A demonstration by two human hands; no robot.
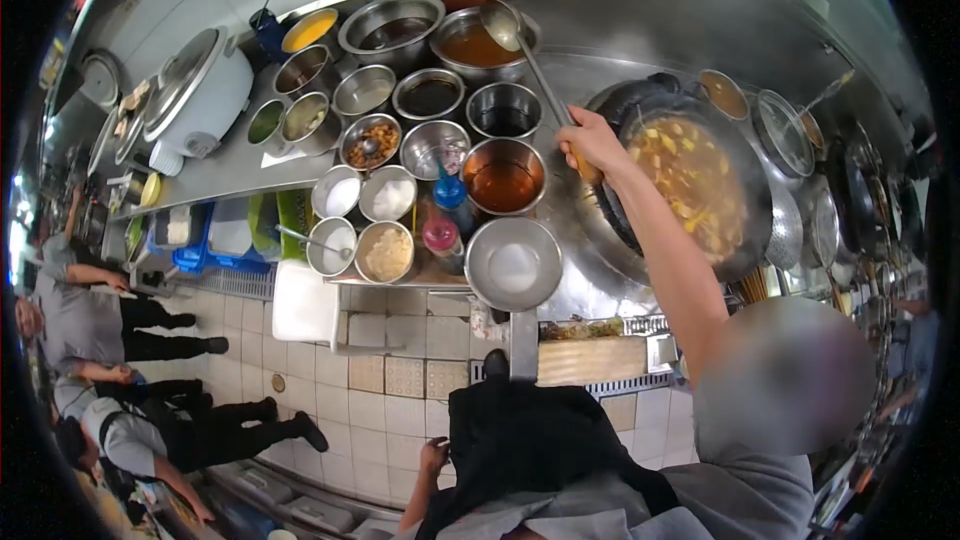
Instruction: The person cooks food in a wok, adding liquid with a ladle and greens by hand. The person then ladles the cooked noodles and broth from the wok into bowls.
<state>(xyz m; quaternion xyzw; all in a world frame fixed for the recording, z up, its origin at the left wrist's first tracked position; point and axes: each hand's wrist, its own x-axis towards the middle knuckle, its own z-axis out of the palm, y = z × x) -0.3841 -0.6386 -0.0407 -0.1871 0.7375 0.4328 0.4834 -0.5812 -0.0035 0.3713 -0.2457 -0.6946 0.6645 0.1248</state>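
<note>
Metal bowls [515,265] on steel counter [225,175]

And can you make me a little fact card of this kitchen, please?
Right hand: gripping a long-handled metal ladle
Ladle's scoop: at a round steel bowl of orange-brown liquid; touching or not, unclear
Left hand: low, beside black clothing; nothing clearly seen in it
Wok: big, round, dark, holding brown soup with yellow pieces
Other people: in grey tops, at the picture's left

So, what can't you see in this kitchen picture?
In the head view:
- Wok's bottom (wok): hidden by the food.
- Anything in the left hand: too small to tell.
- What's under the patch: blurred.
- Rest of the grey shirt: cut off by the bottom edge.
</note>
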